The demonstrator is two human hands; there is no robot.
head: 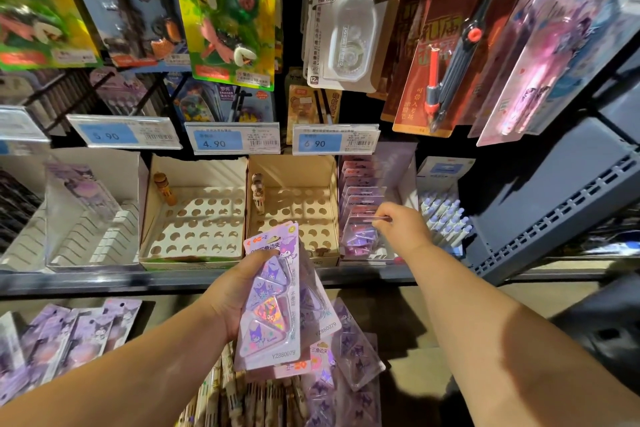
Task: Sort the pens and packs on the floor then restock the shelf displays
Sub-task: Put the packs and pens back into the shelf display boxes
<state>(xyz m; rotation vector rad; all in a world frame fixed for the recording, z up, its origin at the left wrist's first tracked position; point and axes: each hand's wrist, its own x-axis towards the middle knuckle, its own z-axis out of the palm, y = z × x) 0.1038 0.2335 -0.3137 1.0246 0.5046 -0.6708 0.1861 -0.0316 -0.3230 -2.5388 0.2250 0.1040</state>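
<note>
My left hand (239,291) grips a small stack of purple blister packs (273,302) with triangular clips, held upright in front of the shelf edge. My right hand (401,225) reaches into the shelf and pinches the top of a clear purple pack (360,236) standing at the front of a row of like packs (360,191) in a display box. More purple packs (349,374) and several pens (221,399) lie on the floor below my hands.
Two cardboard pen trays with round holes (197,218) (304,208) stand nearly bare, one pen in each. A box of lilac-capped pens (446,218) sits right of the packs. Price tags (232,139) line the rail; carded goods hang above. A grey shelf frame (554,218) is at right.
</note>
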